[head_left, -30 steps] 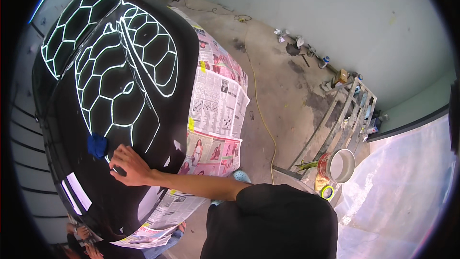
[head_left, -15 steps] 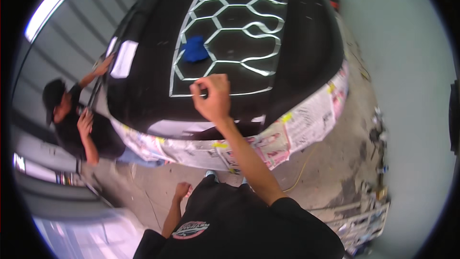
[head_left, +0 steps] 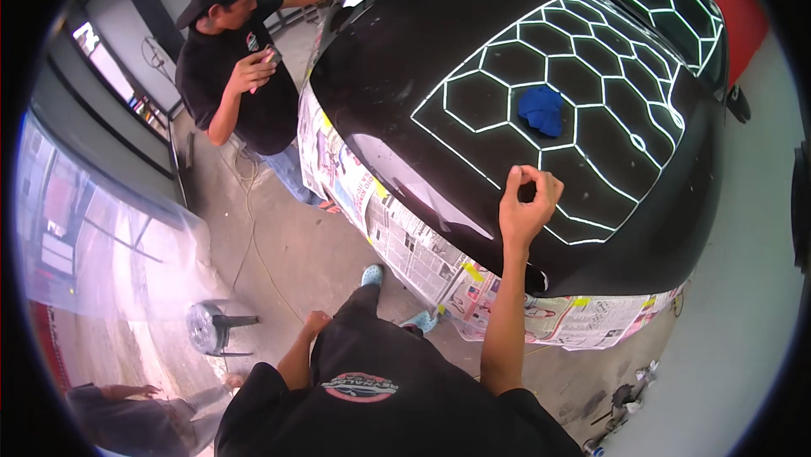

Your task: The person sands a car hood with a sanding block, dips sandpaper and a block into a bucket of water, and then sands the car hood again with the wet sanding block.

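Note:
My right hand (head_left: 530,195) is over the lower part of the black car hood (head_left: 384,68), its fingers curled into a pinch; what they hold, if anything, I cannot make out. Just beyond it a crumpled blue cloth (head_left: 541,109) lies on the white hexagon tape lines (head_left: 477,131) that cover the hood. My left hand (head_left: 316,322) hangs low beside my body, fingers curled, its contents hidden. Newspaper masking (head_left: 405,246), fixed with yellow tape, skirts the car's front.
A co-worker (head_left: 228,85) stands left of the car, one arm stretched over it, the other hand raised. A black stool (head_left: 221,326), plastic sheeting (head_left: 93,237) and a cable (head_left: 253,246) are lower left. A grey wall (head_left: 743,204) runs right, with clutter (head_left: 629,398) at its foot.
The view has swung round, so the hood sits higher and further right. My right hand stays curled over the hood. The co-worker's arm has stretched further over the car.

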Action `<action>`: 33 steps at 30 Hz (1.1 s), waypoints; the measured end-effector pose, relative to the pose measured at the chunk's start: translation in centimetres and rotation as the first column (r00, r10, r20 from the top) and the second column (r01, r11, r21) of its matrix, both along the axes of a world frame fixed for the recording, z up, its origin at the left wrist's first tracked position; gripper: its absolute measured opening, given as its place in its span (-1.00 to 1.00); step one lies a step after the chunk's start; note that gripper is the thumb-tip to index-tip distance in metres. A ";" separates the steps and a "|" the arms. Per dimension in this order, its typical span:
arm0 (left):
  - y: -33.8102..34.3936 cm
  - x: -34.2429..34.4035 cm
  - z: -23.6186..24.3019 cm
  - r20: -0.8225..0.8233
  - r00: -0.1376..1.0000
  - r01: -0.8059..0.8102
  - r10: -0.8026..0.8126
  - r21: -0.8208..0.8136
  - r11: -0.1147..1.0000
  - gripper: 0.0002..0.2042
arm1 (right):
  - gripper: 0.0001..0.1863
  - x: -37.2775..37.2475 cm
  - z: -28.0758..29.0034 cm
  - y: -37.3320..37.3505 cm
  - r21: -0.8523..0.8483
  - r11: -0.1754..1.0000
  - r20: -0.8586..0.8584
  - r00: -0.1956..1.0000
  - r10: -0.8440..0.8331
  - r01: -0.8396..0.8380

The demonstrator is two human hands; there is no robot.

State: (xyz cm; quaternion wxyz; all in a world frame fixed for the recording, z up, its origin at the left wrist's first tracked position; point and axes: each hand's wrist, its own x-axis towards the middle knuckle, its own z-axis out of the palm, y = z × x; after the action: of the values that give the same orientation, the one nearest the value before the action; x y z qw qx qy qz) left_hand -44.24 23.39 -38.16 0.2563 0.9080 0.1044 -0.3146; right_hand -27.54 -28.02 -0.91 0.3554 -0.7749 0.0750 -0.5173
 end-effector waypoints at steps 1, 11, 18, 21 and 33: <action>0.9 -1.2 -1.0 0.000 1.000 -0.023 0.023 -0.002 1.000 -0.59 | -0.88 0.1 0.1 0.0 -0.013 1.000 0.011 1.000 0.012 -0.012; 3.4 -7.2 -9.1 -0.170 0.980 0.141 -0.103 0.231 0.963 -0.62 | -0.91 0.4 -0.1 0.1 -0.069 0.998 -0.052 0.999 0.006 -0.009; 5.8 -9.2 -9.7 -0.125 0.969 0.236 -0.212 0.221 0.946 -0.64 | -0.87 0.4 -0.2 0.3 -0.106 0.994 -0.073 0.997 -0.039 0.031; 6.2 -10.7 -10.5 -0.123 0.982 -0.137 0.141 0.034 0.990 -0.63 | -0.83 0.4 -0.9 -0.3 -0.113 0.990 -0.054 0.995 -0.085 0.078; 13.4 -13.9 -11.5 -0.193 0.979 -0.058 0.072 0.078 0.995 -0.62 | -0.92 0.3 -1.1 24.1 -0.154 0.866 -0.021 0.878 0.478 -0.476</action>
State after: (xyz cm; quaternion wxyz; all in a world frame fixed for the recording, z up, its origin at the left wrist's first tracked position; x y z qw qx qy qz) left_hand -58.10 36.75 -49.69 0.2221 0.8774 0.1700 -0.3899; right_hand -27.20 -3.88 -1.98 0.4118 -0.7898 -0.1621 -0.4246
